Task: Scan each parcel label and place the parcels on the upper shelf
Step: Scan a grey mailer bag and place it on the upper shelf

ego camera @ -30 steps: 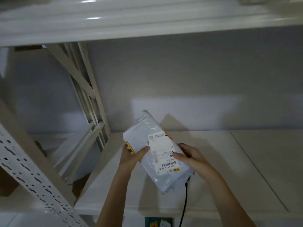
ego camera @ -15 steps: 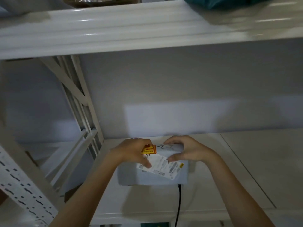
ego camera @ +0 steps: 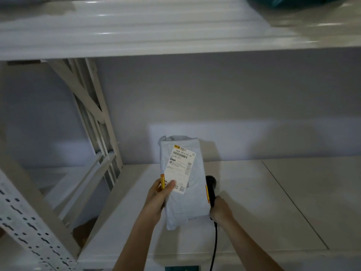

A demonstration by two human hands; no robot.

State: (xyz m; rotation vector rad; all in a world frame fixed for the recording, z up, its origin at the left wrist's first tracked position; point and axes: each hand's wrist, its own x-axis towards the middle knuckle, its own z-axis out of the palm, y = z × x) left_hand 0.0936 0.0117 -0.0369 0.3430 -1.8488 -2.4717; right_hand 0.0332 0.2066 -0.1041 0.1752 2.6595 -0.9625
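Note:
A pale grey plastic parcel (ego camera: 188, 200) stands upright above the lower shelf board (ego camera: 254, 202), its white barcode label (ego camera: 180, 166) facing me. My left hand (ego camera: 159, 199) grips the parcel's left edge, thumb on the label's lower corner. My right hand (ego camera: 220, 209) is just right of the parcel, closed around the handle of a black corded barcode scanner (ego camera: 212, 187) whose head rises behind the parcel's right edge. The upper shelf (ego camera: 156, 30) runs across the top of the view.
A teal parcel (ego camera: 289, 1) lies on the upper shelf at the top right. White rack uprights and diagonal braces (ego camera: 91, 114) stand at the left, with a perforated post (ego camera: 25, 222) nearer me. The scanner's black cable (ego camera: 214, 245) hangs over the shelf's front edge.
The parcel was turned from lying flat under both hands to standing upright with the label readable. My right hand left the parcel and took the scanner.

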